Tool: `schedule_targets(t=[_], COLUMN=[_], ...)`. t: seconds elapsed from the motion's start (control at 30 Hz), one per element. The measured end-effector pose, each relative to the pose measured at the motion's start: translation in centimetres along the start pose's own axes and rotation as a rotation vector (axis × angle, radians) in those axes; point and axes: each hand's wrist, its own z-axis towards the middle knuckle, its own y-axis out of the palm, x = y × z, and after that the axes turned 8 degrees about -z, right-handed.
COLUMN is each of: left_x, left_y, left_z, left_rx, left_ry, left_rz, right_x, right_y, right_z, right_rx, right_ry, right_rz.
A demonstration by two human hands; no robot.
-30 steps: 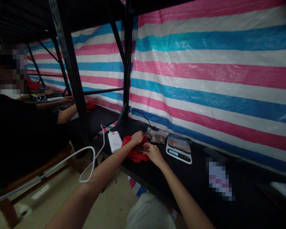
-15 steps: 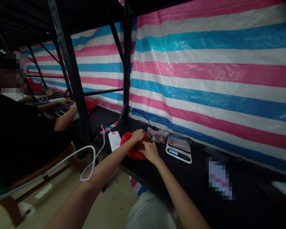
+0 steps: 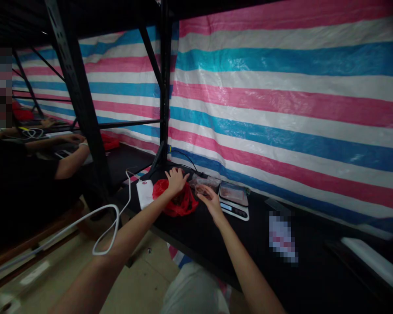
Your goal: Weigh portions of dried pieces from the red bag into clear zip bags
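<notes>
My left hand has its fingers spread over the far side of a crumpled red plastic bag, whose mouth gapes with dark contents inside. To the right of the bag, my right hand curls its thumb and fingers around a small, see-through round thing with brown in it; its exact kind is unclear. Behind that hand lies a clear plastic bag of brownish pieces. Just right stands a white kitchen scale with a lit display, bearing a clear flat tray with brownish contents.
A white power bank with a white cable is left of the red bag. Black shelf posts rise at left, beside a seated co-worker. Striped sheeting hangs behind the black table.
My right hand has come out of the red bag and moved right with the small round thing. My left hand has let go of the bag's rim and spread its fingers.
</notes>
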Motion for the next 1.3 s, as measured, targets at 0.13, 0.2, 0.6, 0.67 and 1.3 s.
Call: schedule_targets(t=[0.13, 0.2, 0.6, 0.67, 1.3], left_x=[3.7, 5.9, 14.6, 14.6, 13.5], left_y=[2.1, 4.1, 13.2, 13.3, 11.9], left_z=[-1.3, -2.0, -1.3, -1.0, -0.7], left_rx=[0.032, -0.074, -0.480, -0.476, -0.582], left_ry=[0.334, 0.478, 0.695, 0.687, 0.434], left_rz=[-0.274, -0.372, -0.272, -0.298, -1.189], right_x=[0.7, 1.7, 3.9, 4.1, 3.8], right_y=[-5.0, -7.7, -16.3, -16.1, -14.2], right_z=[0.4, 0.5, 0.2, 0.4, 0.7], right_rx=[0.146, 0.270, 0.728, 0.717, 0.722], right_ry=[0.024, 0.032, -0.036, -0.035, -0.105], right_rz=[0.134, 0.164, 0.085, 0.083, -0.053])
